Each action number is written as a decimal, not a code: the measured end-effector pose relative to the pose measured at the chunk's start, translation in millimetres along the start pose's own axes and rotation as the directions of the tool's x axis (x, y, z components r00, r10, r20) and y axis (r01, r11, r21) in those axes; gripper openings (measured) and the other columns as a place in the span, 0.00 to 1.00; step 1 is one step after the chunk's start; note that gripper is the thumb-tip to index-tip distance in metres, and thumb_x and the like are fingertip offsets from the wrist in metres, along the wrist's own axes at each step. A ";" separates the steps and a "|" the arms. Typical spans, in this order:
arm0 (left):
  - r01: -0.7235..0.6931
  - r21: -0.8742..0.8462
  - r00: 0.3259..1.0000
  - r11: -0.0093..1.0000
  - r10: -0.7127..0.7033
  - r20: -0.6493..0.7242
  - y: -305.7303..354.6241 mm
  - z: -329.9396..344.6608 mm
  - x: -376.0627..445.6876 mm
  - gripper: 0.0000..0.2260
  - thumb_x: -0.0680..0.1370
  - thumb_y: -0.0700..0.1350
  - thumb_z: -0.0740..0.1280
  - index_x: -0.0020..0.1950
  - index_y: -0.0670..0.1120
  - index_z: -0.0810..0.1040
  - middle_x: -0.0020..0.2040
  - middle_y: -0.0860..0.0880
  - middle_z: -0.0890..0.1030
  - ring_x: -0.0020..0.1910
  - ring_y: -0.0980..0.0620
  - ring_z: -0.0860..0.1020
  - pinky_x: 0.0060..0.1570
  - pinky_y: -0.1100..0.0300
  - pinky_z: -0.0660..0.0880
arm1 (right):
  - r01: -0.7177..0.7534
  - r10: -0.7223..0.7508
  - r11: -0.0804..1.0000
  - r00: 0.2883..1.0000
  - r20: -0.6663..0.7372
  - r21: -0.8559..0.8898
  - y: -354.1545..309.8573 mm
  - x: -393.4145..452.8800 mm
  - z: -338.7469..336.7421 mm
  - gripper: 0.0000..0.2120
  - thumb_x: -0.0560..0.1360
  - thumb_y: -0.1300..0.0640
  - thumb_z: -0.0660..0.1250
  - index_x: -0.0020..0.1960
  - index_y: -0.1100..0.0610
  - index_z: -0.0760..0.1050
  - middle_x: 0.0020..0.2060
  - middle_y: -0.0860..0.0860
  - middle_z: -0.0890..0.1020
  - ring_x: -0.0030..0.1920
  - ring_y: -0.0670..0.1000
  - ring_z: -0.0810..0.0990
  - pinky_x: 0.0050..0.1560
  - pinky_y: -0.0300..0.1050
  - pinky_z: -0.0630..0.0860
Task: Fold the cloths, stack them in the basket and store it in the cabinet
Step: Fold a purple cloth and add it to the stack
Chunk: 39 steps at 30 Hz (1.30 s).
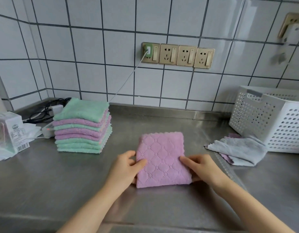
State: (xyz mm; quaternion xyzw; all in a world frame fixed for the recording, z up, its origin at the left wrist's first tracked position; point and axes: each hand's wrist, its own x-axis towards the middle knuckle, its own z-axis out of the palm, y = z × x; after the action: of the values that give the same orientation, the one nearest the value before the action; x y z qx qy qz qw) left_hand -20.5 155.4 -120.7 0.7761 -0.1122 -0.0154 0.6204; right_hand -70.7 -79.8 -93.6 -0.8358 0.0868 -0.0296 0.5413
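Steel counter [44, 182], tiled wall [95, 31]; L hand [128, 167] & R hand [202, 167] pinch folded pink cloth [162, 158].

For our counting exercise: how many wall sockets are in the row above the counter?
4, side by side on the tiled wall: the leftmost socket has a charger plugged in, then the second, third and rightmost, all free.

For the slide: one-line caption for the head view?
Both hands, left hand and right hand, grip a folded pink cloth on the steel counter, between folded stack and white basket.
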 end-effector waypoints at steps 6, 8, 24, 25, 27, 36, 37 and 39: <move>-0.046 0.193 0.988 0.980 0.073 -0.135 -4.9 -1.8 4.7 0.14 0.69 0.45 0.74 0.48 0.58 0.74 0.38 0.56 0.84 0.33 0.54 0.82 0.34 0.49 0.80 | -0.006 -0.015 0.984 0.993 -0.113 -0.178 6.3 4.6 5.7 0.08 0.74 0.56 0.69 0.40 0.60 0.81 0.27 0.48 0.80 0.26 0.47 0.79 0.33 0.45 0.81; -0.096 0.257 0.987 0.962 0.126 -0.103 -5.0 -0.3 2.7 0.11 0.70 0.45 0.73 0.44 0.60 0.76 0.40 0.58 0.83 0.29 0.58 0.79 0.35 0.53 0.79 | -0.002 -0.022 0.983 0.991 -0.133 -0.182 6.9 5.2 7.4 0.05 0.74 0.56 0.69 0.42 0.57 0.80 0.27 0.49 0.81 0.26 0.48 0.78 0.33 0.46 0.81; -0.222 0.639 0.958 0.736 0.288 0.002 -7.0 4.2 -1.9 0.18 0.75 0.51 0.68 0.64 0.47 0.78 0.59 0.54 0.71 0.52 0.53 0.73 0.56 0.63 0.67 | 0.221 -0.487 0.628 0.859 -0.155 -0.746 22.6 0.8 26.5 0.15 0.74 0.64 0.63 0.57 0.50 0.78 0.52 0.49 0.75 0.39 0.56 0.80 0.36 0.49 0.77; -0.195 0.679 0.964 0.708 0.265 0.001 -7.8 3.9 -1.9 0.20 0.75 0.56 0.64 0.64 0.50 0.77 0.61 0.54 0.72 0.56 0.50 0.70 0.60 0.59 0.67 | 0.194 -0.501 0.537 0.856 -0.126 -0.821 24.1 0.3 26.2 0.15 0.72 0.64 0.65 0.55 0.49 0.77 0.53 0.50 0.75 0.37 0.56 0.79 0.30 0.49 0.76; -0.146 0.724 0.979 0.674 0.204 0.007 -7.0 3.4 -3.3 0.29 0.71 0.65 0.51 0.65 0.54 0.76 0.65 0.55 0.72 0.62 0.48 0.67 0.63 0.55 0.66 | 0.168 -0.550 0.413 0.829 -0.098 -0.895 24.8 0.0 23.6 0.16 0.69 0.63 0.63 0.53 0.49 0.78 0.53 0.51 0.76 0.40 0.56 0.79 0.32 0.48 0.77; -0.139 0.708 0.990 0.692 0.106 0.090 -1.6 1.1 -5.7 0.24 0.76 0.60 0.57 0.72 0.56 0.67 0.73 0.56 0.67 0.75 0.52 0.54 0.71 0.56 0.56 | 0.314 -0.318 0.626 0.939 0.134 -0.714 26.0 0.2 25.1 0.23 0.80 0.45 0.44 0.73 0.41 0.60 0.75 0.42 0.59 0.77 0.50 0.48 0.75 0.50 0.47; -0.150 0.693 0.989 0.705 0.116 0.097 -1.3 1.2 -5.8 0.23 0.78 0.57 0.58 0.73 0.55 0.66 0.73 0.55 0.67 0.75 0.53 0.53 0.71 0.58 0.55 | 0.299 -0.304 0.592 0.943 0.136 -0.748 26.7 0.7 24.6 0.24 0.79 0.43 0.42 0.74 0.40 0.58 0.76 0.43 0.57 0.77 0.51 0.46 0.75 0.50 0.46; -0.141 0.644 0.990 0.752 0.101 0.099 0.3 2.3 -7.3 0.22 0.79 0.51 0.60 0.74 0.54 0.64 0.73 0.51 0.66 0.75 0.52 0.56 0.69 0.60 0.56 | 0.294 -0.319 0.511 0.938 0.139 -0.808 26.8 -0.3 23.3 0.33 0.72 0.40 0.34 0.74 0.39 0.56 0.76 0.43 0.54 0.77 0.52 0.44 0.75 0.50 0.44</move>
State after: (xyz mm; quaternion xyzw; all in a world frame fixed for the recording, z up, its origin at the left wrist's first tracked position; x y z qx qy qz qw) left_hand -28.1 154.5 -121.9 0.9331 -0.1784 0.0422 0.3095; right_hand -70.6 -69.5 -127.6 -0.9914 -0.0507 -0.0923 0.0776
